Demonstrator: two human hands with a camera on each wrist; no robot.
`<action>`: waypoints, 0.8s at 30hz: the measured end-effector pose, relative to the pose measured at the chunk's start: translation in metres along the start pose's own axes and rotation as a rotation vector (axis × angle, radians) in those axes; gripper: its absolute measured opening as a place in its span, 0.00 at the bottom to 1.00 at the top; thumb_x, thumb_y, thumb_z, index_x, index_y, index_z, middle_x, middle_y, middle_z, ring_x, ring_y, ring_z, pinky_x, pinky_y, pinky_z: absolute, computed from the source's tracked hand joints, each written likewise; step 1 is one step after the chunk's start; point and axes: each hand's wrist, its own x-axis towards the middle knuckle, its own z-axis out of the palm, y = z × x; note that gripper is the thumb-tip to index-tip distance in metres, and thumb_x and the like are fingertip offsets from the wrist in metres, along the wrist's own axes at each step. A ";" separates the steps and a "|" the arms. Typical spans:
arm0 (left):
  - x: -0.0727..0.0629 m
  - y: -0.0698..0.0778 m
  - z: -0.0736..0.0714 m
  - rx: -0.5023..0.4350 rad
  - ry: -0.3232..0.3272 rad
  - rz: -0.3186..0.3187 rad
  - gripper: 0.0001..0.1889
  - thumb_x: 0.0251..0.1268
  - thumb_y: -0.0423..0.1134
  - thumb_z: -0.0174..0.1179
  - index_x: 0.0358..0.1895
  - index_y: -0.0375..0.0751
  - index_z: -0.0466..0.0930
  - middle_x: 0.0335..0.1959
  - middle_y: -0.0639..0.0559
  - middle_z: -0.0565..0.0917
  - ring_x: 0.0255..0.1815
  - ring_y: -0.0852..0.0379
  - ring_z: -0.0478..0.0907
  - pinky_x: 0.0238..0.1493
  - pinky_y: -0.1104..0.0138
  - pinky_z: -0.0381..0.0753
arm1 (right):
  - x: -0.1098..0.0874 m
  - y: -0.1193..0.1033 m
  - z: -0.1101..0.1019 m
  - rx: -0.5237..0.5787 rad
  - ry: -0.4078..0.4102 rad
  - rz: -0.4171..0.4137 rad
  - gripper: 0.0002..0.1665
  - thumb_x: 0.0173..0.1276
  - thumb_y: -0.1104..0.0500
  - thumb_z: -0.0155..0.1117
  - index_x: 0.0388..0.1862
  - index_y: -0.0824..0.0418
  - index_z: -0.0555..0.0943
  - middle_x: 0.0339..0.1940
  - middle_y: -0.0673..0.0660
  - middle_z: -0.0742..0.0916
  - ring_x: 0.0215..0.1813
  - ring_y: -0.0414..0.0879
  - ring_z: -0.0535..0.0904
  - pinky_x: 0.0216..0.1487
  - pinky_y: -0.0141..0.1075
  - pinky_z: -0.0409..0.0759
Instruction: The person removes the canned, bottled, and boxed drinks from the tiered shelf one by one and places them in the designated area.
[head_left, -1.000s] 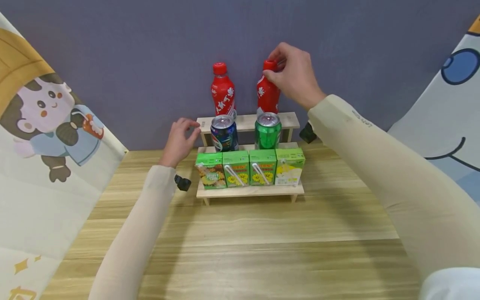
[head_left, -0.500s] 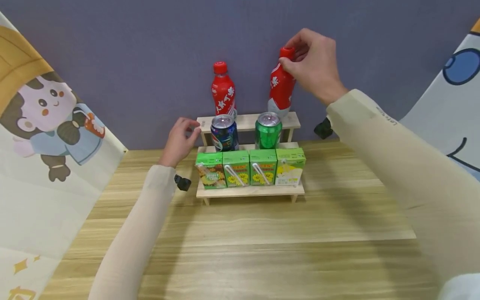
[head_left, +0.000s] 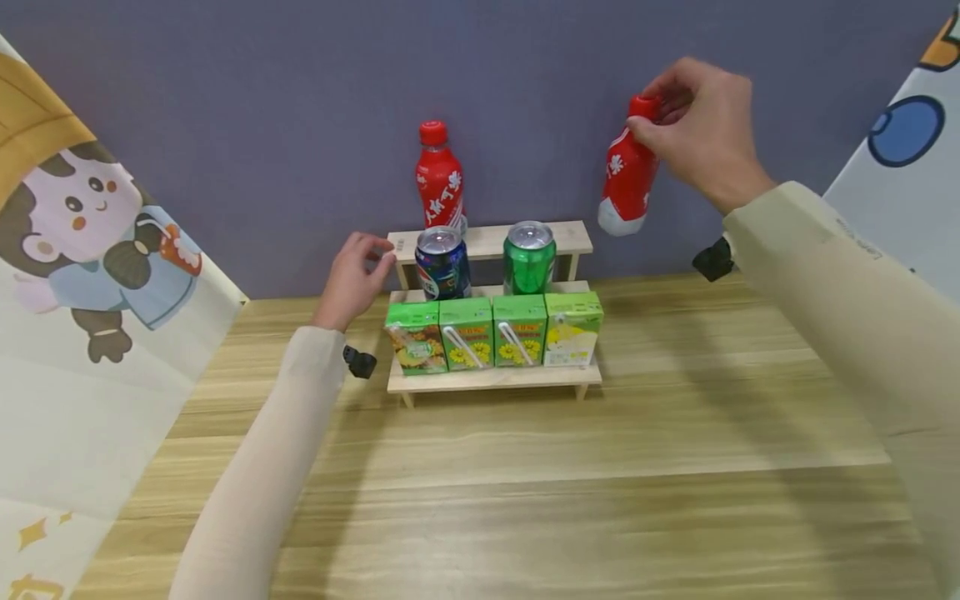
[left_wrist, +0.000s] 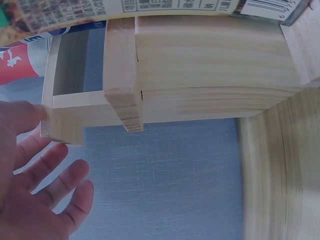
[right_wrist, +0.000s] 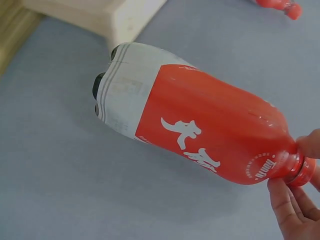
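My right hand (head_left: 708,133) pinches the neck of a red drink bottle (head_left: 630,179) just under its cap, holding it in the air right of the stepped wooden rack (head_left: 491,242). The bottle leans, its white base down and to the left; the right wrist view shows the bottle (right_wrist: 200,120) from the side. With thumb and fingers at the end of the top board (left_wrist: 62,127), my left hand (head_left: 356,279) grips the rack's left corner. On that top step stands a second red bottle (head_left: 441,183), upright.
A blue can (head_left: 444,267) and a green can (head_left: 529,260) stand on the middle step. Several green juice boxes (head_left: 468,335) line the bottom step. Behind rises a grey-blue wall (head_left: 300,125); the rack stands on a wood-grain table (head_left: 487,467). Printed cartoon panels (head_left: 112,250) flank both sides.
My right hand has lifted its red bottle off the top step and carried it right, past the rack's end. The left hand stays at the rack's corner. The head view has shifted slightly.
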 end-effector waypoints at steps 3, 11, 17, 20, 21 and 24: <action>-0.001 0.000 0.000 0.002 -0.007 -0.015 0.14 0.71 0.42 0.53 0.51 0.36 0.76 0.49 0.45 0.71 0.48 0.48 0.74 0.47 0.56 0.76 | -0.005 0.012 0.001 0.001 -0.036 0.015 0.26 0.64 0.49 0.63 0.56 0.61 0.77 0.52 0.59 0.82 0.48 0.50 0.76 0.53 0.36 0.76; -0.003 -0.001 0.000 -0.001 -0.020 -0.023 0.15 0.71 0.44 0.52 0.52 0.36 0.75 0.50 0.46 0.70 0.49 0.48 0.73 0.47 0.56 0.76 | -0.018 0.039 0.014 0.016 -0.096 0.056 0.25 0.63 0.49 0.65 0.53 0.62 0.78 0.49 0.59 0.83 0.45 0.48 0.78 0.47 0.37 0.79; -0.003 -0.001 0.000 0.003 -0.019 -0.023 0.15 0.71 0.44 0.53 0.52 0.37 0.75 0.49 0.46 0.71 0.49 0.49 0.73 0.47 0.56 0.76 | -0.025 0.052 0.025 0.021 -0.128 0.073 0.23 0.62 0.49 0.65 0.51 0.62 0.78 0.47 0.58 0.83 0.44 0.49 0.79 0.46 0.38 0.80; -0.003 -0.001 0.000 0.006 -0.017 -0.025 0.16 0.71 0.44 0.53 0.52 0.37 0.75 0.50 0.46 0.71 0.49 0.49 0.73 0.47 0.57 0.76 | -0.027 0.056 0.030 0.030 -0.136 0.067 0.21 0.62 0.51 0.67 0.49 0.62 0.79 0.44 0.58 0.84 0.42 0.48 0.79 0.42 0.33 0.80; -0.003 -0.001 0.000 0.007 -0.015 -0.025 0.16 0.71 0.44 0.53 0.52 0.37 0.75 0.50 0.46 0.71 0.49 0.49 0.73 0.47 0.57 0.76 | -0.028 0.058 0.033 0.036 -0.140 0.065 0.21 0.62 0.51 0.67 0.48 0.62 0.79 0.43 0.58 0.84 0.41 0.48 0.79 0.41 0.31 0.80; -0.003 -0.001 0.000 0.007 -0.011 -0.026 0.15 0.71 0.44 0.53 0.52 0.37 0.76 0.50 0.46 0.71 0.49 0.49 0.73 0.47 0.57 0.76 | -0.031 0.061 0.039 0.042 -0.160 0.065 0.20 0.61 0.53 0.68 0.48 0.63 0.79 0.43 0.58 0.84 0.41 0.48 0.79 0.38 0.28 0.78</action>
